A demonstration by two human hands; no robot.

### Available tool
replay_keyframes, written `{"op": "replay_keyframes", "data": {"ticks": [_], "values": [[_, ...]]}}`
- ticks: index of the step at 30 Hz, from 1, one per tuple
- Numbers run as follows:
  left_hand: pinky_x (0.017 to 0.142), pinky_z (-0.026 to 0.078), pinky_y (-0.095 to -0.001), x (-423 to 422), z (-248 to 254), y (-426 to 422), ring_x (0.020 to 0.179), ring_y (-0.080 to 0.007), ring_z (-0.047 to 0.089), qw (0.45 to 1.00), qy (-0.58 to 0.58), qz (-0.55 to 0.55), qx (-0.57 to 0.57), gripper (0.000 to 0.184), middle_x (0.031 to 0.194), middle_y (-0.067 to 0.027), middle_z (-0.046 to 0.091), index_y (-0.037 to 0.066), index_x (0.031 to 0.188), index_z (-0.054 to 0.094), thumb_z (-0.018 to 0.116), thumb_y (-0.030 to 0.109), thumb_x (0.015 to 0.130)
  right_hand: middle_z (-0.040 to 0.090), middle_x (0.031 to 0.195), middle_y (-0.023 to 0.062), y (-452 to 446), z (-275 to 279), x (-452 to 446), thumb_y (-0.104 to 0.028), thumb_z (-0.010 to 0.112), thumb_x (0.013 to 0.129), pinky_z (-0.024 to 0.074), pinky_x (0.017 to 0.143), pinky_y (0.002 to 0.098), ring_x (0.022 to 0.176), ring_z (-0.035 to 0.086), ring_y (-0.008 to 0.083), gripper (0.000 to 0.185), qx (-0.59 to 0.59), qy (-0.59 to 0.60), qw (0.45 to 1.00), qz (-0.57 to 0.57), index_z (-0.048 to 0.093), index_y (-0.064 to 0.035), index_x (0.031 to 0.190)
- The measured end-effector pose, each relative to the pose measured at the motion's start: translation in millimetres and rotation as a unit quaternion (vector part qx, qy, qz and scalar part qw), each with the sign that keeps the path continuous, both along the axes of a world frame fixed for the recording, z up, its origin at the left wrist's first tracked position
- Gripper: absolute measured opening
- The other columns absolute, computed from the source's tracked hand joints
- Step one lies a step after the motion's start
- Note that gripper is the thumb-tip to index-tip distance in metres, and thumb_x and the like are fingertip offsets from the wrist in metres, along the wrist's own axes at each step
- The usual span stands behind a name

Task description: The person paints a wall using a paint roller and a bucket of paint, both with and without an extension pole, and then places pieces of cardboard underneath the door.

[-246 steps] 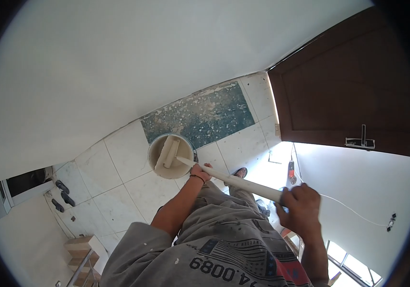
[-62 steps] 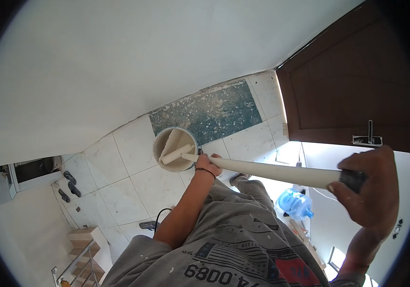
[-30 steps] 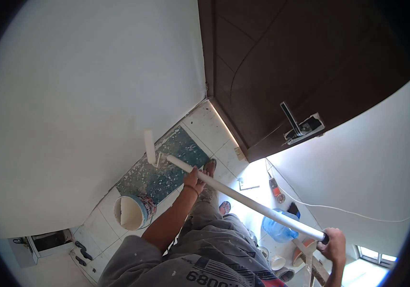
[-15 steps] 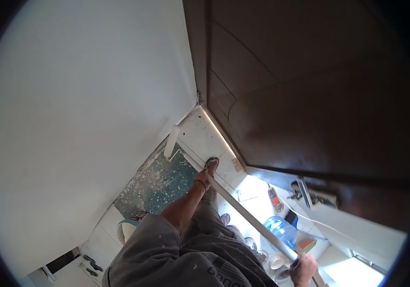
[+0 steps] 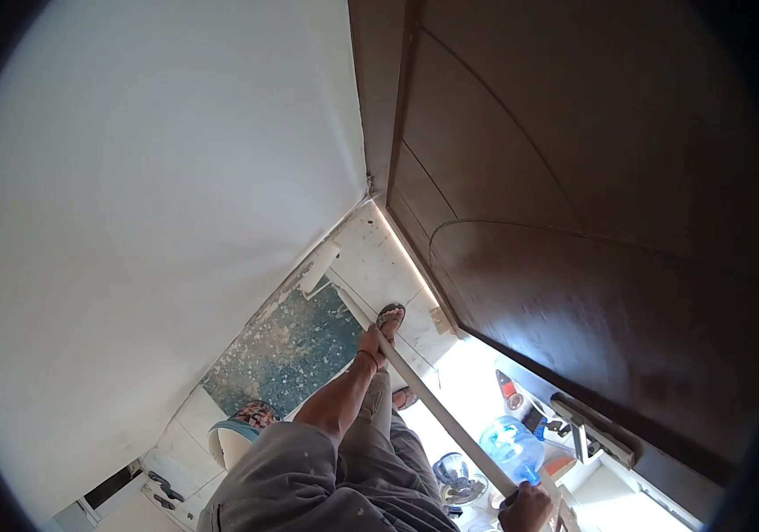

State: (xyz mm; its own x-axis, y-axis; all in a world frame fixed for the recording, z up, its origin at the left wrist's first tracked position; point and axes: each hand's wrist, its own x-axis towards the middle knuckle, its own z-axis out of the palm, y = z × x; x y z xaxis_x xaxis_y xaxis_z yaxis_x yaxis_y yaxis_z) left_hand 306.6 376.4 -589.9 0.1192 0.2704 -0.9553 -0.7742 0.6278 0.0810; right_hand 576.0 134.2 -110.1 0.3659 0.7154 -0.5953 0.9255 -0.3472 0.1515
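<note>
Your left hand [image 5: 372, 341] is closed around the pole [image 5: 433, 401] near its roller end, and your right hand [image 5: 525, 508] grips it close to the far end, low at your right side. The roller [image 5: 320, 264] sits out past your left hand, by the foot of the white wall [image 5: 175, 177] and over the edge of the speckled sheet [image 5: 286, 359]; you can't tell from here whether it touches the wall. Two seconds ago it was down in the bucket [image 5: 258, 414], which now stands at your left, partly hidden by your clothes. So the loading looks finished for now, and the work seems to have shifted to the wall, toward the corner beside the brown door [image 5: 574, 160]. A blue water jug [image 5: 510, 441] lies near your right hand.
</note>
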Motion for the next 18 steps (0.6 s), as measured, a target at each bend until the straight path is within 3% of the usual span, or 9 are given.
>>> {"op": "replay_keyframes", "data": {"ticks": [6, 12, 15, 18], "values": [[0.052, 0.053, -0.0345, -10, -50, 16, 0.063, -0.02, 0.058, 0.999, -0.008, 0.032, -0.008, 0.038, 0.081, -0.006, 0.055, 0.013, 0.108, 0.051, 0.043, 0.05, 0.107, 0.072, 0.076, 0.0186, 34, -66, -24, -0.021, 0.062, 0.088, 0.0578, 0.068, 0.0523, 0.072, 0.072, 0.0392, 0.016, -0.018, 0.047, 0.998, -0.027, 0.066, -0.0063, 0.086], [0.051, 0.052, -0.0359, -14, -72, 40, 0.059, -0.0204, 0.058, 0.999, -0.003, 0.039, -0.02, 0.042, 0.079, -0.0064, 0.053, 0.012, 0.112, 0.047, 0.044, 0.054, 0.107, 0.071, 0.075, 0.0198, 66, -90, -27, -0.02, 0.062, 0.088, 0.0576, 0.068, 0.0527, 0.071, 0.072, 0.0406, 0.015, -0.008, 0.052, 0.998, -0.047, 0.067, -0.0054, 0.086], [0.057, 0.054, -0.0396, -13, -70, 53, 0.067, -0.0219, 0.058, 1.0, 0.021, 0.008, -0.018, 0.035, 0.082, -0.0067, 0.055, 0.018, 0.108, 0.049, 0.047, 0.053, 0.107, 0.071, 0.074, 0.0187, 82, -95, -25, -0.02, 0.062, 0.088, 0.0576, 0.067, 0.0519, 0.07, 0.072, 0.0396, 0.015, -0.001, 0.058, 0.998, -0.035, 0.067, -0.006, 0.084], [0.056, 0.053, -0.0407, -11, -75, 63, 0.065, -0.023, 0.058, 1.0, 0.026, 0.008, -0.011, 0.036, 0.08, -0.0072, 0.055, 0.017, 0.107, 0.05, 0.048, 0.053, 0.106, 0.07, 0.072, 0.0171, 96, -99, -23, -0.02, 0.062, 0.088, 0.0576, 0.066, 0.0504, 0.068, 0.071, 0.0379, 0.015, -0.009, 0.045, 0.999, -0.023, 0.066, -0.0069, 0.082]]}}
